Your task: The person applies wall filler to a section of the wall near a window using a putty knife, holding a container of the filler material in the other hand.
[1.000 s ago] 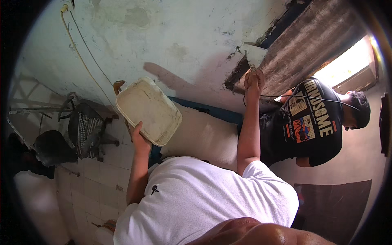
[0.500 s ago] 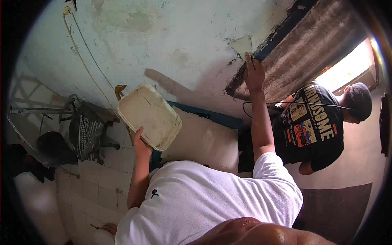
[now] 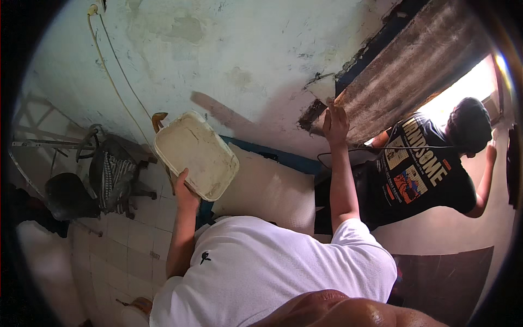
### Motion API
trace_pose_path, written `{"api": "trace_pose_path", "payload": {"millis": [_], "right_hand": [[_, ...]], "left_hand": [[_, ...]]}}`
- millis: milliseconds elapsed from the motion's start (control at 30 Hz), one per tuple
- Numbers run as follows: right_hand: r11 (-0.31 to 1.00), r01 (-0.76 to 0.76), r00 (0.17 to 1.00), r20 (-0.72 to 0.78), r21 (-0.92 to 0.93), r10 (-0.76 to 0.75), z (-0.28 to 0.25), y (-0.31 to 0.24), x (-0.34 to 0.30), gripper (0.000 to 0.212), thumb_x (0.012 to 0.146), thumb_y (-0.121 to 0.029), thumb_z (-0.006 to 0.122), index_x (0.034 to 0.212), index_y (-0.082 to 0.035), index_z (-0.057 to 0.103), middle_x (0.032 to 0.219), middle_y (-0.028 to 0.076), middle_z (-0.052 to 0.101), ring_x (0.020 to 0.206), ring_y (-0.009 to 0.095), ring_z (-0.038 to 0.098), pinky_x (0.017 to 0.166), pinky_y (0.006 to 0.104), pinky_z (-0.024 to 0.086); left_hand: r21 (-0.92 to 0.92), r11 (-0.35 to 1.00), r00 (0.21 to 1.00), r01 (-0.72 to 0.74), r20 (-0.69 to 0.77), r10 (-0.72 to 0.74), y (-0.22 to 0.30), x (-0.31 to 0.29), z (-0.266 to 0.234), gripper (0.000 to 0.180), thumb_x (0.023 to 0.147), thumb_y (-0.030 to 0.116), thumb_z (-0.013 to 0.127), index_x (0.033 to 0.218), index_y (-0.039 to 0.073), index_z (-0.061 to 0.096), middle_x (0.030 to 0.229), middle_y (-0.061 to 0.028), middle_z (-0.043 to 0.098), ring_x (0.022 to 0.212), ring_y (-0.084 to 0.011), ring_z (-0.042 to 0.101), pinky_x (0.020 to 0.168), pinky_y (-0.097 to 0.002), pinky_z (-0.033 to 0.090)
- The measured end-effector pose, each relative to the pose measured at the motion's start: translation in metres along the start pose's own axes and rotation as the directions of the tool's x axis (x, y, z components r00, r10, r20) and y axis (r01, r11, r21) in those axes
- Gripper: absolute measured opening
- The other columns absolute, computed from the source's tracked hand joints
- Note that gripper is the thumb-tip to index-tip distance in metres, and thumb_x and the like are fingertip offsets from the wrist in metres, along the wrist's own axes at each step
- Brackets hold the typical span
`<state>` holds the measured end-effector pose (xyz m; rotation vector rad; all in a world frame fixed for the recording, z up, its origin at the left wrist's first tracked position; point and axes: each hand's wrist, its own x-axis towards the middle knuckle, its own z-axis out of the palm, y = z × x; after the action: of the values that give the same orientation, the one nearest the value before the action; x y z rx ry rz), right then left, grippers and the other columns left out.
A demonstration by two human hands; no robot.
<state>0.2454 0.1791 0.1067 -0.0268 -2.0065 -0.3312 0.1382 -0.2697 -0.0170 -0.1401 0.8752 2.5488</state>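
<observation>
My left hand (image 3: 187, 191) grips the lower left edge of a shallow, cream-coloured rectangular plastic tray (image 3: 197, 155), its thumb over the rim. The tray is tilted, and its inside is smeared with pale residue. Up at the wall, my right hand (image 3: 336, 126) closes around the handle of a putty knife, most of it hidden by the fingers. Its broad, pale triangular blade (image 3: 322, 85) lies against the wall beside the broken plaster edge of the opening. Dark, rough gaps show in the plaster (image 3: 312, 113) just left of my fingers.
A co-worker in a black printed shirt (image 3: 417, 163) and dark cap stands at the right, by the bright window (image 3: 463, 90). A thin black cable (image 3: 392, 147) crosses in front of them. Chairs (image 3: 111, 180) stand at the left. A cord (image 3: 117, 90) hangs down the wall (image 3: 163, 60).
My right hand and the putty knife have moved down along the wall edge. The tray has barely shifted. The co-worker's head has turned, and one of their hands is now raised.
</observation>
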Motion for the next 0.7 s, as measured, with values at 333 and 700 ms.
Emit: {"api": "trace_pose_path", "payload": {"millis": [333,700], "right_hand": [[0.999,-0.019,0.993,-0.114,-0.049,0.013,0.009,-0.017,0.071,0.043,0.084,-0.004,0.060,0.127,-0.008,0.062,0.079,0.008,0.051,0.066,0.026,0.054,0.057,0.0382,0.048],[0.978,0.065,0.997,-0.027,-0.196,-0.072,0.033,0.026,0.039,0.049,0.084,-0.005,0.062,0.133,-0.014,0.060,0.078,0.007,0.052,0.068,0.026,0.056,0.055,0.0364,0.049]], "left_hand": [[0.025,0.998,0.992,-0.051,0.118,0.048,-0.004,0.004,-0.003,0.060,0.090,0.023,0.055,0.145,0.008,0.034,0.140,-0.0132,0.044,0.129,-0.0312,0.046,0.106,-0.0487,0.041],[-0.077,0.996,0.999,-0.036,0.012,0.037,-0.006,0.004,-0.026,0.066,0.085,0.014,0.059,0.145,0.010,0.032,0.137,-0.0139,0.045,0.127,-0.0325,0.047,0.104,-0.0483,0.043]]}}
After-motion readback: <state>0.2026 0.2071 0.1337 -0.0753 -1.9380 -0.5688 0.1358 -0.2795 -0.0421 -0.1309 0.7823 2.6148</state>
